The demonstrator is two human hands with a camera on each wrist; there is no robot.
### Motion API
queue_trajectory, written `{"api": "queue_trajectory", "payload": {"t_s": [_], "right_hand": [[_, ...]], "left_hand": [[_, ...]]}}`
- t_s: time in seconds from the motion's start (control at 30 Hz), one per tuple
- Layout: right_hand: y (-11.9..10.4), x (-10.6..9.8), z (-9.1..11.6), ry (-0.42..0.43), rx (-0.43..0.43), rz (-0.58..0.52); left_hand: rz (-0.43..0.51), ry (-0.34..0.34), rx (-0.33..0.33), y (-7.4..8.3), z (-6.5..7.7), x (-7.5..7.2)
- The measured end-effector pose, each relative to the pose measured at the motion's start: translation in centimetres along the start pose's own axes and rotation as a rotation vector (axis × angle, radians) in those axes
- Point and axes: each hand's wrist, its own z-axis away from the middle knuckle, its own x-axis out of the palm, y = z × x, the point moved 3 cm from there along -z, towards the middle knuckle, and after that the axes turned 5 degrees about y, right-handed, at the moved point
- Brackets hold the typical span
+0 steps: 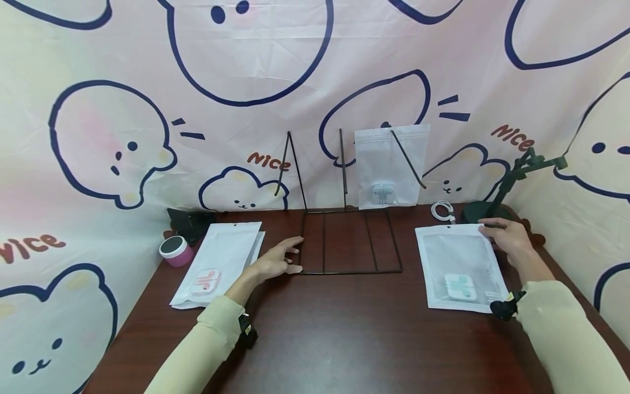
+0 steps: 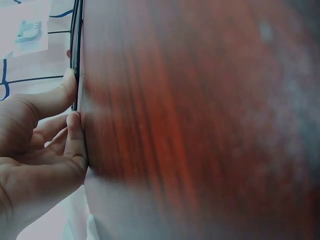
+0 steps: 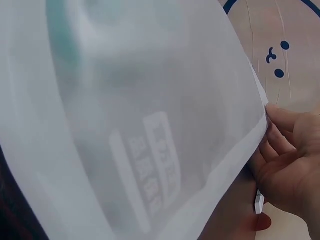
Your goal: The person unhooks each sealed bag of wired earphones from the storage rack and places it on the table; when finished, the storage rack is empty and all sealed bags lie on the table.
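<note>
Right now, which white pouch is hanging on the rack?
The upright pouch, on the right side of the rack; the pouch with pink contents lies on the table, and the right hand pinches the pouch with green contents.

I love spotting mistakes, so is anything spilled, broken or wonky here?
No, nothing stands out. One white pouch hangs on the wire rack, the right hand holds another pouch by its corner, and I see no spills or damage.

On your bench point(image 1: 354, 339), the rack point(image 1: 324, 243) stands centrally, with the hanging pouch point(image 1: 376, 164) at its far right. Left of it lies the left pouch point(image 1: 223, 254), then a jar point(image 1: 177, 253). On your right, the right pouch point(image 1: 458, 260) is nearer than the cable point(image 1: 449, 206) and lamp point(image 1: 484, 212).
</note>
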Motion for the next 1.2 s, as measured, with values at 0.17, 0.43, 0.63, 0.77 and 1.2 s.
{"api": "queue_trajectory", "payload": {"t_s": [0.17, 0.43, 0.63, 0.77, 1.2], "right_hand": [[-0.1, 0.3, -0.5, -0.017, -0.009, 0.001], [-0.7, 0.4, -0.4, -0.071, -0.103, 0.099], [-1.2, 0.4, -0.3, -0.125, -0.181, 0.175], [-1.4, 0.5, 0.0, -0.154, -0.216, 0.197], [-2.7, -0.5, 0.8, -0.104, -0.304, 0.157]], "left_hand": [[-0.004, 0.004, 0.004, 0.1, 0.0, 0.1], [-0.008, 0.007, 0.027, 0.1, -0.1, 0.0], [-0.017, 0.004, 0.021, 0.0, -0.1, 0.1], [-0.018, 0.006, 0.026, -0.1, -0.2, 0.3], [-0.009, 0.002, 0.036, 0.0, -0.2, 0.1]]}}
